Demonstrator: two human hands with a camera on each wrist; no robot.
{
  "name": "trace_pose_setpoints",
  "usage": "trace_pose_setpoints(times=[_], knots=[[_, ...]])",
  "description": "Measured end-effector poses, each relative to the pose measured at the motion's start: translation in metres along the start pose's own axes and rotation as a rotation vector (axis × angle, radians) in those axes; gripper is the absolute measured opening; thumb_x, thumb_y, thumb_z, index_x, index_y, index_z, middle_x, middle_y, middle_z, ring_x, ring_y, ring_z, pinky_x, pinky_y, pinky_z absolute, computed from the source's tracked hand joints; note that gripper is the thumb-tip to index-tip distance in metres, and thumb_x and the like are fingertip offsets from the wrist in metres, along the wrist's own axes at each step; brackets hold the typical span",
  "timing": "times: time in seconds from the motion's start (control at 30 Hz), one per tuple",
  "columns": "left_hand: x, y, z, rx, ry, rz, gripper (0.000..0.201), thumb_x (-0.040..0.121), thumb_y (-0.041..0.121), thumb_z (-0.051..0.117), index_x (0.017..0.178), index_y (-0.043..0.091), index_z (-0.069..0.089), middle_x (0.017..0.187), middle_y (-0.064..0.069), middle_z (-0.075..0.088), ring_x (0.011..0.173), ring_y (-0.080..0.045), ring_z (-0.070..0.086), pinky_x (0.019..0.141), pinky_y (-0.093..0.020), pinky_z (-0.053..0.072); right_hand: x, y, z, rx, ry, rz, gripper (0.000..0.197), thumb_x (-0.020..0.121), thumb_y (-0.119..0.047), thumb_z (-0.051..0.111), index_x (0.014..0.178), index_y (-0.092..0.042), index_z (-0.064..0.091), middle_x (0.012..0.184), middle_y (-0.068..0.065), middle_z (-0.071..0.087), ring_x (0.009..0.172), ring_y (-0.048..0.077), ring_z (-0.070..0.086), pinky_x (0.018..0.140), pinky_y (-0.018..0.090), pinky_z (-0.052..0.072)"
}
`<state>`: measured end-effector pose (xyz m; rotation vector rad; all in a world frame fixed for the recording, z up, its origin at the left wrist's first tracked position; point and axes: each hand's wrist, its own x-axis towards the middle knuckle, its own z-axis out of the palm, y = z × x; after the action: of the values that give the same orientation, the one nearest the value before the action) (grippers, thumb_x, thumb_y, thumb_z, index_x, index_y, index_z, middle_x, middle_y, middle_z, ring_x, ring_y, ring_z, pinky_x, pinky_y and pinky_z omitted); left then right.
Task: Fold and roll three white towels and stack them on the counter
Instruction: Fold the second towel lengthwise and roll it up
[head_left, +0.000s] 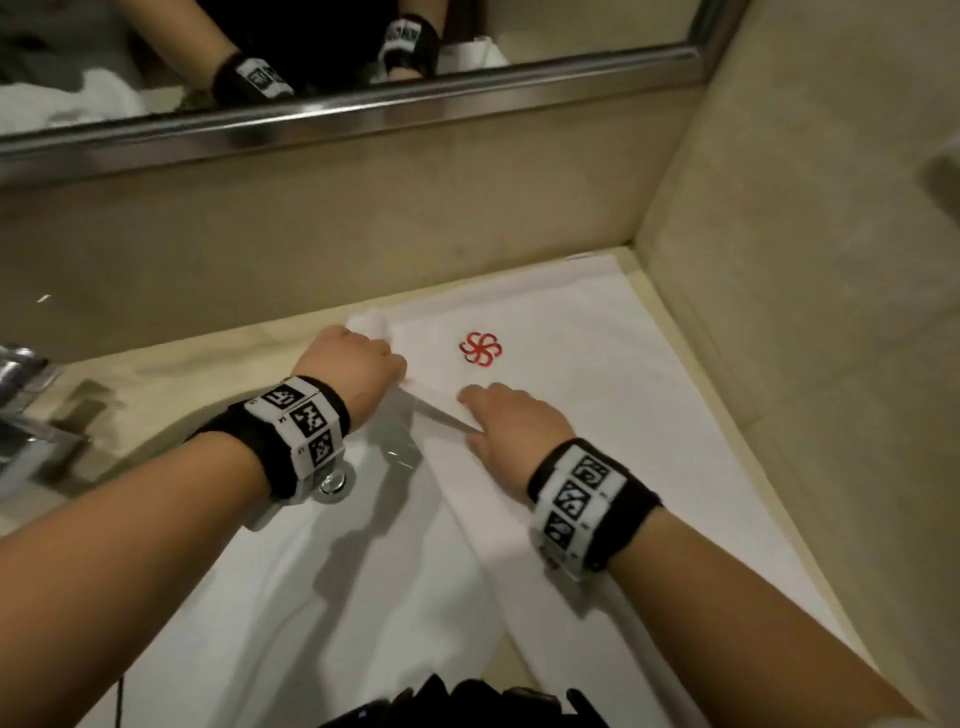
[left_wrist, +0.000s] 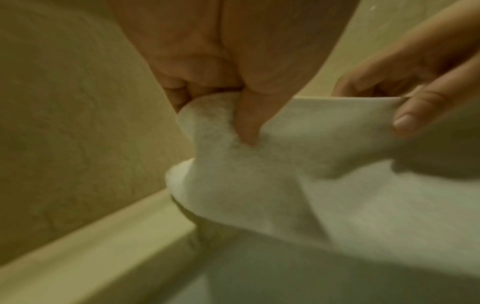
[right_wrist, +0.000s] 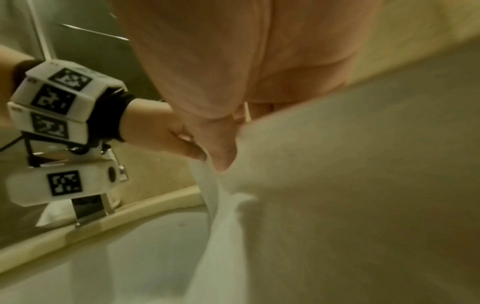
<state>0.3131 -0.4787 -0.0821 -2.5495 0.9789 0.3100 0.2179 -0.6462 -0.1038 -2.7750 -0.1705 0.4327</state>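
White towel (head_left: 571, 374) spread on counter (head_left: 171, 364) against corner walls, near edge pinched by left hand (head_left: 353, 364) and right hand (head_left: 511, 421), sink (head_left: 291, 571) alongside.

My counter (head_left: 171, 358), beige stone: one white towel (head_left: 597, 374) spread on it, seemingly overhanging the sink (head_left: 311, 571).

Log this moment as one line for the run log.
stage: folding | left hand: pinches towel edge | right hand: pinches same edge | towel: on counter
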Motion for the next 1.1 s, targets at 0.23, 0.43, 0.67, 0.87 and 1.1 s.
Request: trace_pose_setpoints(times=[0.23, 0.43, 0.67, 0.87, 1.1], knots=[[0.018, -0.016, -0.068, -0.222, 0.452, -0.068, 0.021, 0.088, 0.023, 0.047, 0.102, 0.026, 0.062, 0.111, -0.001, 0.063, 0.110, -0.026, 0.051, 0.104, -0.037, 0.020, 0.014, 0.010, -0.051, 0.285, 0.311, 0.052, 0.029, 0.097, -0.029, 0.035, 0.097, -0.006, 0.054, 0.101, 0.022, 0.063, 0.095, 0.036, 0.058, 0.072, 0.035, 0.036], [0.054, 0.010, -0.087, -0.675, 0.554, -0.250, 0.058, 0.084, 0.022, 0.057, 0.137, 0.021, 0.034, 0.140, -0.011, 0.040, 0.130, -0.031, 0.035, 0.109, -0.044, 0.023, -0.014, 0.133, -0.085, 0.340, 0.414, 0.602, 0.036, 0.096, -0.024, 0.035, 0.098, 0.004, 0.057, 0.108, 0.030, 0.060, 0.100, 0.039, 0.055, 0.075, 0.033, 0.034], [0.079, 0.048, -0.013, -1.322, 0.010, -0.476, 0.042, 0.086, 0.025, 0.061, 0.122, 0.007, 0.050, 0.108, -0.014, 0.063, 0.103, -0.031, 0.061, 0.095, -0.039, 0.048, -0.009, 0.177, -0.049, 0.245, 0.128, 0.709, 0.040, 0.092, -0.023, 0.046, 0.127, -0.004, 0.045, 0.129, 0.019, 0.054, 0.117, 0.034, 0.050, 0.096, 0.035, 0.039], [0.102, 0.059, -0.012, -1.634, 0.036, -0.499, 0.049, 0.076, 0.027, 0.073, 0.116, 0.009, 0.051, 0.083, -0.003, 0.066, 0.076, -0.022, 0.064, 0.081, -0.037, 0.053, 0.026, 0.179, -0.059, 0.138, 0.220, 0.548, 0.038, 0.086, -0.018, 0.054, 0.122, -0.008, 0.045, 0.126, 0.017, 0.050, 0.111, 0.034, 0.051, 0.090, 0.033, 0.041], [0.120, 0.069, -0.017, -1.089, -0.012, -0.397, 0.052, 0.074, 0.040, 0.071, 0.114, 0.018, 0.046, 0.091, 0.005, 0.054, 0.083, -0.018, 0.051, 0.072, -0.027, 0.037, 0.053, 0.190, -0.057, 0.055, 0.092, 0.579, 0.015, 0.088, -0.005, 0.044, 0.098, -0.008, 0.054, 0.107, 0.015, 0.061, 0.092, 0.030, 0.056, 0.069, 0.028, 0.038]])
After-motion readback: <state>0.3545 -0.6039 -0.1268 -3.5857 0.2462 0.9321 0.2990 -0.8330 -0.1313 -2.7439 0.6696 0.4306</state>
